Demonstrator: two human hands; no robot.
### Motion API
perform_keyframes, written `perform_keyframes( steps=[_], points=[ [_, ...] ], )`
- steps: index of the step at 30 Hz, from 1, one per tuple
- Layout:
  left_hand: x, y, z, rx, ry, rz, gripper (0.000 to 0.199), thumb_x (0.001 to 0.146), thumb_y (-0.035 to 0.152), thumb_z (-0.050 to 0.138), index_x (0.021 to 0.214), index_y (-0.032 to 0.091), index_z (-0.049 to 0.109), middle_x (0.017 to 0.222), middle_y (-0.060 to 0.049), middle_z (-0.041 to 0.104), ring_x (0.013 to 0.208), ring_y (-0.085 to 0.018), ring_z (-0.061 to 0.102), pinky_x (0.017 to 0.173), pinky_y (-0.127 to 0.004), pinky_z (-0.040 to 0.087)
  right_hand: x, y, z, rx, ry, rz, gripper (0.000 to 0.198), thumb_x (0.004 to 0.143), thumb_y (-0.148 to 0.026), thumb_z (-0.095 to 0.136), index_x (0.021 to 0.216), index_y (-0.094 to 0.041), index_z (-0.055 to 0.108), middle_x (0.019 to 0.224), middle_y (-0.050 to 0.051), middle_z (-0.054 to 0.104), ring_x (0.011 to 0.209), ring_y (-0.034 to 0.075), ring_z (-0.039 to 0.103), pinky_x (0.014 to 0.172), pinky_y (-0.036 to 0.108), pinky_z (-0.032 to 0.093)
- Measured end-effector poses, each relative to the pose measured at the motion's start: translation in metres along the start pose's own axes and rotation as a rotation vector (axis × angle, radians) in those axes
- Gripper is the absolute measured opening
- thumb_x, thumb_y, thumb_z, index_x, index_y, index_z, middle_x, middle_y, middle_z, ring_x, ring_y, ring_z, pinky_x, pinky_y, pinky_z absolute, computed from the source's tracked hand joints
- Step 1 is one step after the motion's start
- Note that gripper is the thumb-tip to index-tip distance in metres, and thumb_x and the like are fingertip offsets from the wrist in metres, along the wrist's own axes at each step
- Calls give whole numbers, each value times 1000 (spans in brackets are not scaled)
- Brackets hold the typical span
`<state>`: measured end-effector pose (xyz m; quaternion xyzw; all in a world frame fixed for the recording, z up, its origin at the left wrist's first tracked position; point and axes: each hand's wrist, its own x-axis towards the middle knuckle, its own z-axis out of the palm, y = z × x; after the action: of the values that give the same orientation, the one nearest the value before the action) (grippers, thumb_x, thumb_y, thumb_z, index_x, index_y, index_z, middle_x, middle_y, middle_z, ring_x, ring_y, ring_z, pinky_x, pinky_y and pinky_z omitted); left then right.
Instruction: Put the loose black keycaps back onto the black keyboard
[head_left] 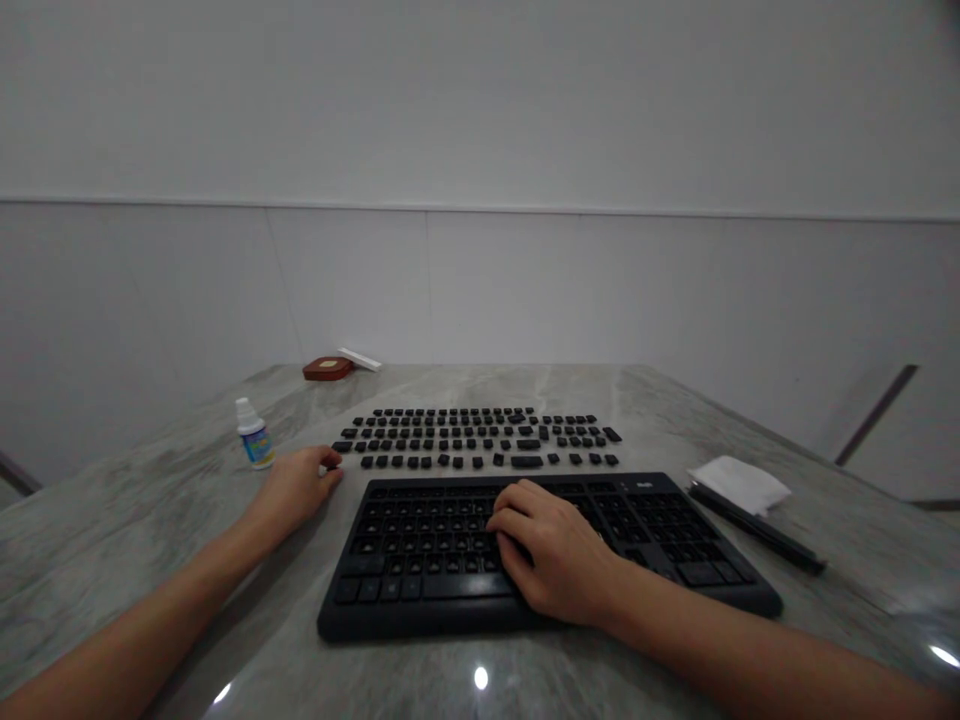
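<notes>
This grey marble-look table (187, 530) is holding a chunky black keyboard (442, 545), loads of its key slots sitting bare. The right hand (551, 550) is resting on the middle of it, fingers curled, and I'm honestly not seeing whether it's gripping anything. The left hand (295, 488) is lying half-open just beside the left end of the loose black keycaps (488, 444), which are sitting in rows behind the keyboard, and I can't tell if it's pinching one.
</notes>
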<state>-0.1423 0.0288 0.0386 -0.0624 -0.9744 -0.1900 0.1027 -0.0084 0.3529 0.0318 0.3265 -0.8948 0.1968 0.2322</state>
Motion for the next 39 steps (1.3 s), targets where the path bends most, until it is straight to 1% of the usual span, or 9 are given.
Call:
perform_keyframes(
  steps=[4,8,13,17,21,25,30,33,39],
  points=[
    [-1,-2,-4,67,-46,20,9,70,23,63,70,22,72,79,-8,76,86,-31,72,81,-33,52,0,0,1,13,-4,1,22,85,-10,47,90,-13,69,91,11,64,85,22,59,74,36,54],
    [-2,-3,-8,111,-90,58,14,66,14,61,63,22,72,78,-7,77,85,-30,72,80,-32,52,0,-1,0,16,-9,5,22,85,-10,47,90,-13,69,91,11,64,85,22,59,74,36,54],
    [-3,-4,-12,155,-129,104,23,66,7,58,66,21,76,81,-9,78,85,-32,73,79,-35,53,0,-1,0,21,-16,11,22,85,-9,47,90,-13,68,92,11,64,85,22,59,74,36,53],
    [-8,2,-13,140,-137,171,25,73,9,55,77,18,78,85,-10,78,85,-31,72,80,-37,53,-1,0,1,33,-16,3,22,85,-9,48,91,-13,68,92,11,63,85,22,58,75,36,53],
    [-18,17,-13,64,-137,313,27,82,12,52,89,17,77,97,-9,76,89,-26,71,83,-33,53,-2,1,3,40,-22,7,21,85,-10,47,91,-13,67,94,11,63,87,22,58,75,37,53],
    [-25,28,-11,-9,-135,437,24,84,13,52,89,18,75,97,-6,74,89,-22,69,83,-30,52,-1,0,0,19,-46,14,22,85,-10,47,93,-13,68,95,12,63,88,22,58,76,36,52],
    [-27,28,-9,-57,-117,494,20,83,11,55,88,17,74,94,-6,73,85,-21,68,80,-30,52,18,-11,-10,-175,-310,56,16,73,-11,55,81,-13,68,88,11,65,84,25,61,70,36,52],
    [-29,28,-9,-118,-86,492,18,82,12,58,91,17,73,91,-6,72,81,-21,68,77,-32,53,38,-23,-5,-292,-427,120,17,74,-14,55,81,-11,71,87,14,68,80,27,65,70,37,52],
    [-40,39,-12,-439,-101,678,9,87,19,64,91,20,71,95,-4,74,88,-19,68,83,-32,54,58,-33,19,-382,-356,309,22,79,-14,52,86,-10,73,88,17,71,76,30,69,62,36,50]
  ],
)
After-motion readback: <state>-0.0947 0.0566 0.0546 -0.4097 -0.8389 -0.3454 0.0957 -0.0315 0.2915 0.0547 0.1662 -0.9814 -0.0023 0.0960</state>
